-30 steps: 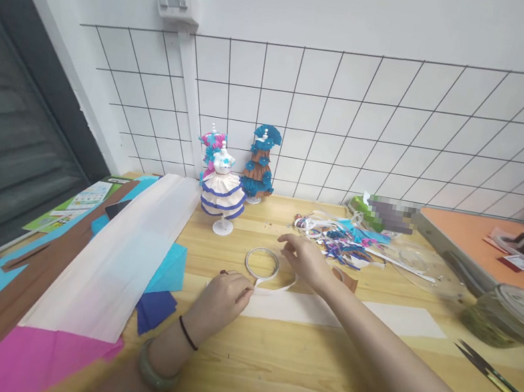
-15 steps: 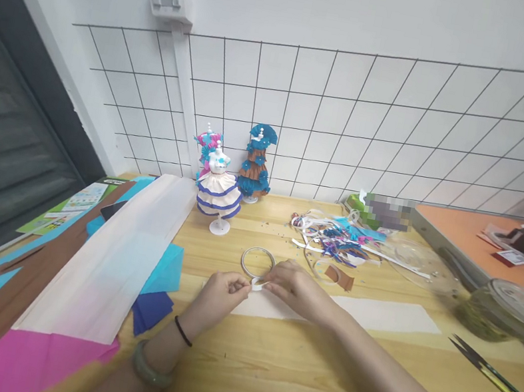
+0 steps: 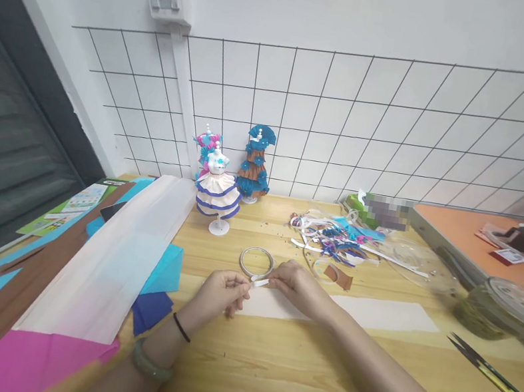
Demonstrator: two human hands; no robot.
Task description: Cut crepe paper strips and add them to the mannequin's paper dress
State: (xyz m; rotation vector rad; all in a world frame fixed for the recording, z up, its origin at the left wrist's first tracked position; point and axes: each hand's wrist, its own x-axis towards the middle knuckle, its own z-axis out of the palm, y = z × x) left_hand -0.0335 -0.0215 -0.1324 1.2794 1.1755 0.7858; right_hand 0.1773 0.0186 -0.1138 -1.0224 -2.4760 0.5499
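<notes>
My left hand and my right hand meet over the wooden table, both pinching a short white tape strip between their fingertips. The strip leads from a thin tape roll lying flat just behind the hands. Under the hands lies a long white paper strip that runs off to the right. My left wrist carries a green bangle and a black band.
Crepe paper sheets in white, brown, blue and pink lie at the left. Two small dress mannequins stand by the wire grid wall. A heap of paper scraps, a glass jar and scissors are at the right.
My right hand has drawn back from beyond the tape roll to meet the left hand. Both now pinch the tape strip, folded short between them.
</notes>
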